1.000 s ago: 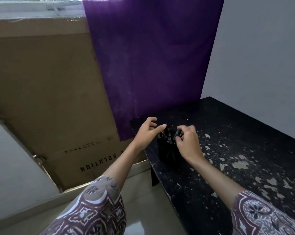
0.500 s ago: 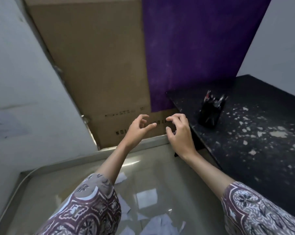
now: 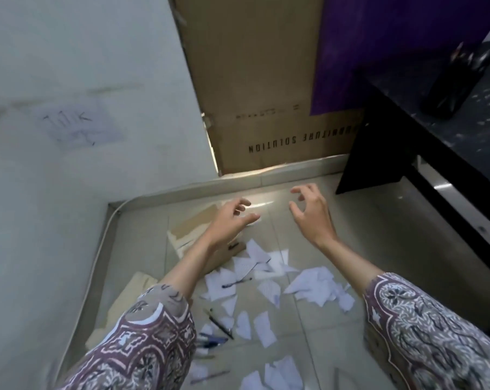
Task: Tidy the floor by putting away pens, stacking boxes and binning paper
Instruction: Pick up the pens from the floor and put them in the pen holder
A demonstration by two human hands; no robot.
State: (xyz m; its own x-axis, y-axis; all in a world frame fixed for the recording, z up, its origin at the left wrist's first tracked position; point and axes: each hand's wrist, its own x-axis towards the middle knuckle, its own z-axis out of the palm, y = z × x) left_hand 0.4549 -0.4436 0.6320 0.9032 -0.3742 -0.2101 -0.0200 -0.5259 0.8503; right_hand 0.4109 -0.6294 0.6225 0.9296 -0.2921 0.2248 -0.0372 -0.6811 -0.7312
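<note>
Hands: your left hand (image 3: 232,220) and right hand (image 3: 308,212) were both empty, fingers spread and loosely curled, raised side by side above the floor tiles (image 3: 336,319); a second before they had been at the pen holder on the table, the right one pinching a pen.
View: your head had dropped since the earlier frames, so the floor filled the lower picture where only wall and table showed before.
Pen holder: the black pen holder (image 3: 455,88) stood upright on the dark table (image 3: 407,128) at the upper right, pens sticking out of its top, well apart from your hands.
Paper: torn white paper scraps (image 3: 314,285) lay scattered over the tiles below and between your forearms.
Pens on floor: a dark pen (image 3: 220,323) lay among the scraps near your left sleeve (image 3: 142,342), with blue pens (image 3: 213,340) just beside it and another pen (image 3: 236,282) on a scrap farther up.
Boxes: a flattened cardboard box (image 3: 193,229) lay under your left wrist; a second cardboard piece (image 3: 128,294) lay near the left wall.
Backdrop: a large carton (image 3: 260,80) leaned upright against the wall, a purple sheet (image 3: 393,46) overlapping its right side.
</note>
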